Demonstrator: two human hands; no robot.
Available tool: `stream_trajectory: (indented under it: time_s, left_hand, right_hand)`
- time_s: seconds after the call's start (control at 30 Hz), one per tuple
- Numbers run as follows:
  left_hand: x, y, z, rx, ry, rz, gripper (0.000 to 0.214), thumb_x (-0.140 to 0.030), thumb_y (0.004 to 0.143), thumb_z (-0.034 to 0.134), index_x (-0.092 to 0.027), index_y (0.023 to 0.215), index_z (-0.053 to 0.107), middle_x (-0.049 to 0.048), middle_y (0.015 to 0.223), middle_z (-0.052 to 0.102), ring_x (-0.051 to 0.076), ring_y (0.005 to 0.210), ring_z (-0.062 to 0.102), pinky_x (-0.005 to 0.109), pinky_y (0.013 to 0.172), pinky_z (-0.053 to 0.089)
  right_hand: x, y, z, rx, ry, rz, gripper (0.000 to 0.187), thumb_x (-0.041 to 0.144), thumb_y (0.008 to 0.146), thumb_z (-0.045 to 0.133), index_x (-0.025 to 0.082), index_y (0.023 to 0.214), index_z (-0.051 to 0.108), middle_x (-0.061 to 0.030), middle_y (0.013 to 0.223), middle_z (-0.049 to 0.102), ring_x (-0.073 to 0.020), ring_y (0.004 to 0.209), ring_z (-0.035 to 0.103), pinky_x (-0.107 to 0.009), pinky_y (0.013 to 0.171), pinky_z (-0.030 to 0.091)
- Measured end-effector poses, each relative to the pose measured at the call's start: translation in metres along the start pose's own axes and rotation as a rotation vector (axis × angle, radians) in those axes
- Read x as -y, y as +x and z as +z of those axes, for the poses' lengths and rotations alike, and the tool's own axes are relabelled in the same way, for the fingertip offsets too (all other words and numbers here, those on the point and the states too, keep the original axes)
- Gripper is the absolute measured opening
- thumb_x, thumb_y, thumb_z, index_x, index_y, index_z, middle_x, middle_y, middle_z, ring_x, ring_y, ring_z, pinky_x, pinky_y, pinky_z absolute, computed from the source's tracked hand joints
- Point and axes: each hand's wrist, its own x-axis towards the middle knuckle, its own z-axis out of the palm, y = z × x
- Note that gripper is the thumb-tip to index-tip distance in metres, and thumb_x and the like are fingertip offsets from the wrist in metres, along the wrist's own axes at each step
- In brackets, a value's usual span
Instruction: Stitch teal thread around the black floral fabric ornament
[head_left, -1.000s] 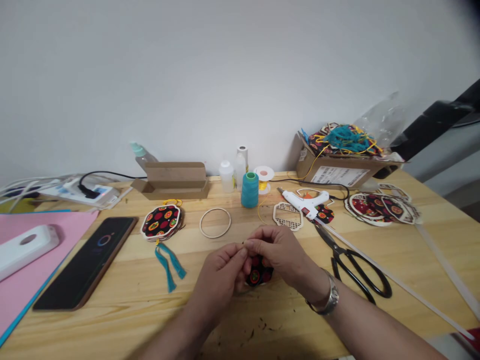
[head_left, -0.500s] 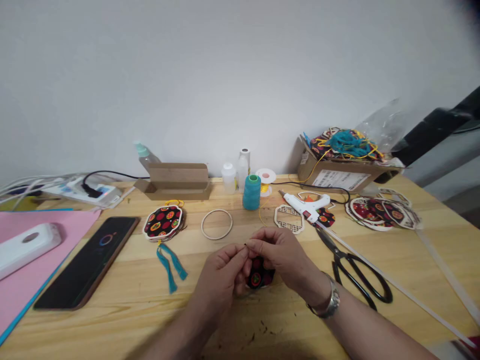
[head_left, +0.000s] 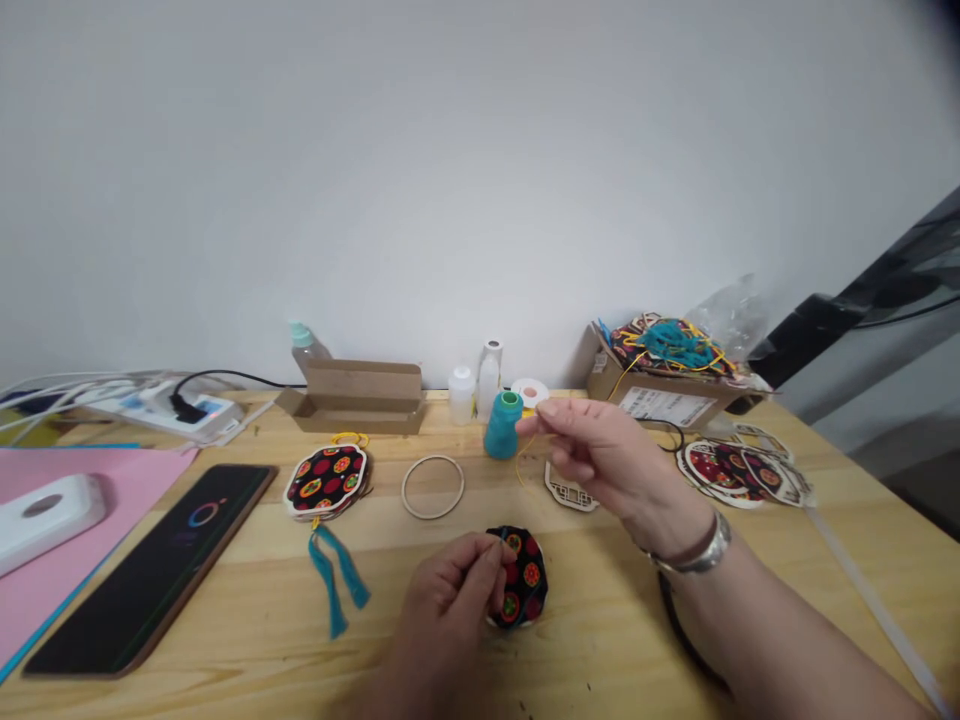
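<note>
My left hand rests on the wooden table with its fingers pinched on the edge of a small round piece covered in black fabric with red and orange dots. My right hand is raised above the table near the teal thread spool, thumb and fingers pinched on a thin yellow thread. A silver watch sits on my right wrist.
A finished dotted ornament with a teal tassel, a wooden ring, a phone, a pink sheet, a cardboard tray, small bottles, a box of ornaments and a stack of dotted pieces lie around.
My right hand has left the fabric piece and risen toward the teal spool, taking the yellow thread. My left hand stays on the piece. The view has tilted upward.
</note>
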Motion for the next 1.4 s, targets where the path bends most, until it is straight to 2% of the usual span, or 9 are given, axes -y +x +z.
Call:
stream_trajectory:
  time_s: [0.2, 0.37, 0.63, 0.83, 0.93, 1.07, 1.17, 1.33, 1.4]
  left_hand:
    - [0.002, 0.0, 0.001, -0.048, -0.09, -0.011, 0.024, -0.037, 0.075, 0.056, -0.015, 0.07, 0.064, -0.0042, 0.048, 0.044, 0.008, 0.048, 0.039, 0.019, 0.048, 0.031]
    - [0.002, 0.0, 0.0, -0.036, -0.136, -0.029, 0.025, -0.039, 0.073, 0.059, -0.015, 0.069, 0.065, -0.0038, 0.048, 0.044, 0.009, 0.048, 0.039, 0.018, 0.046, 0.03]
    - [0.006, 0.001, 0.001, -0.027, -0.226, -0.073, 0.021, -0.036, 0.073, 0.061, -0.016, 0.069, 0.065, -0.0042, 0.049, 0.045, 0.007, 0.048, 0.038, 0.016, 0.046, 0.031]
    - [0.004, 0.001, 0.002, -0.053, -0.312, -0.131, 0.021, -0.036, 0.068, 0.066, -0.014, 0.065, 0.067, -0.0044, 0.045, 0.044, 0.006, 0.046, 0.038, 0.014, 0.044, 0.031]
    - [0.004, 0.002, 0.002, -0.067, -0.347, -0.162, 0.02, -0.034, 0.067, 0.066, -0.014, 0.066, 0.067, -0.0048, 0.045, 0.044, 0.005, 0.042, 0.035, 0.015, 0.041, 0.028]
    - [0.004, 0.004, 0.001, -0.056, -0.389, -0.193, 0.019, -0.033, 0.069, 0.064, -0.014, 0.068, 0.067, -0.0055, 0.045, 0.043, 0.003, 0.038, 0.029, 0.015, 0.036, 0.02]
    - [0.002, 0.005, 0.001, -0.058, -0.407, -0.215, 0.02, -0.033, 0.069, 0.065, -0.013, 0.067, 0.066, -0.0057, 0.044, 0.043, 0.002, 0.037, 0.028, 0.014, 0.035, 0.016]
    - [-0.001, 0.005, 0.0, -0.024, -0.439, -0.227, 0.021, -0.033, 0.07, 0.063, -0.012, 0.067, 0.065, -0.0059, 0.045, 0.044, 0.0, 0.033, 0.026, 0.014, 0.034, 0.014]
    - [-0.002, 0.006, 0.0, -0.027, -0.443, -0.233, 0.021, -0.033, 0.07, 0.063, -0.012, 0.068, 0.065, -0.0061, 0.046, 0.044, 0.0, 0.033, 0.026, 0.014, 0.033, 0.014]
  right_hand:
    - [0.037, 0.029, 0.011, 0.032, 0.027, -0.086, 0.01, 0.019, 0.07, 0.066, 0.011, 0.072, 0.059, -0.0049, 0.075, 0.065, -0.001, 0.044, 0.044, -0.01, 0.032, 0.023]
    - [0.069, 0.036, 0.018, -0.02, -0.016, -0.176, 0.009, 0.016, 0.07, 0.065, 0.012, 0.074, 0.058, -0.0032, 0.074, 0.062, -0.0019, 0.047, 0.044, -0.01, 0.032, 0.026]
    - [0.115, 0.017, 0.027, -0.146, -0.189, -0.41, 0.008, 0.018, 0.071, 0.064, 0.015, 0.074, 0.058, -0.0013, 0.078, 0.059, -0.0021, 0.05, 0.043, -0.012, 0.032, 0.026]
    - [0.13, -0.004, 0.024, -0.224, -0.239, -0.622, 0.006, 0.018, 0.076, 0.06, 0.017, 0.082, 0.061, 0.0005, 0.079, 0.059, -0.0014, 0.052, 0.043, -0.014, 0.038, 0.027]
    - [0.119, -0.007, 0.014, -0.224, -0.462, -0.643, 0.017, 0.026, 0.077, 0.059, 0.017, 0.091, 0.062, -0.0006, 0.076, 0.06, -0.0036, 0.052, 0.045, -0.017, 0.042, 0.03]
    - [0.074, -0.017, -0.012, 0.012, -1.253, -0.29, 0.025, 0.035, 0.073, 0.061, 0.019, 0.093, 0.064, -0.0042, 0.078, 0.063, -0.0131, 0.061, 0.054, -0.025, 0.054, 0.04]
    - [0.028, -0.043, -0.036, -0.087, -1.679, -0.223, 0.019, 0.023, 0.076, 0.052, 0.019, 0.09, 0.064, -0.0082, 0.09, 0.062, -0.0202, 0.078, 0.057, -0.031, 0.069, 0.041]
    - [-0.033, -0.098, -0.075, -0.268, -1.816, 0.233, 0.017, 0.02, 0.075, 0.045, 0.016, 0.078, 0.062, -0.0122, 0.079, 0.064, -0.0244, 0.07, 0.061, -0.033, 0.062, 0.044]
    - [-0.05, -0.114, -0.09, -0.284, -1.816, 0.227, 0.016, 0.021, 0.074, 0.046, 0.018, 0.074, 0.062, -0.0123, 0.076, 0.064, -0.0239, 0.067, 0.062, -0.031, 0.058, 0.045]
